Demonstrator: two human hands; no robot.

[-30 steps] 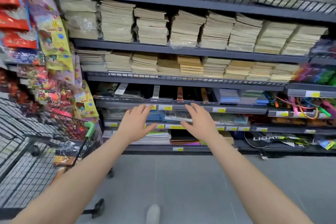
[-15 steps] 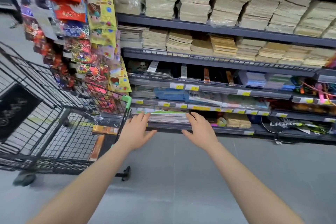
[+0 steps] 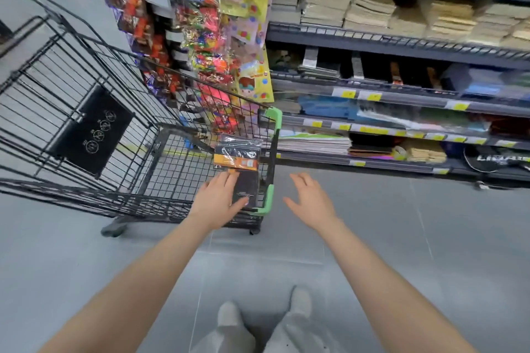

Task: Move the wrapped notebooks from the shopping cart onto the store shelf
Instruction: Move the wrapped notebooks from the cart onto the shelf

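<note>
A store aisle with a grey tiled floor (image 3: 401,238) is viewed from above. A black wire shopping cart (image 3: 86,112) with green corner guards is parked at the left, its near corner just beside the store shelf (image 3: 401,40). A pack of wrapped notebooks (image 3: 239,163), dark with an orange band under clear film, is seen lying in the cart's near corner against the green-edged rim. The left hand (image 3: 219,199) is extended over the cart with its fingers straight and spread, laid over the near end of the pack; whether contact is made cannot be told. The right hand (image 3: 311,199) is held above the floor outside the cart, fingers spread wide and holding nothing. The dark metal shelving is shown stocked with stacks of tan notebooks (image 3: 372,8) on the upper tiers and mixed stationery below, with yellow price labels (image 3: 370,96) along the rail edges. Bright packaged toys (image 3: 218,46) are hung on a rack between cart and shelving. Two pale shoes (image 3: 299,299) are visible at the lower edge.
</note>
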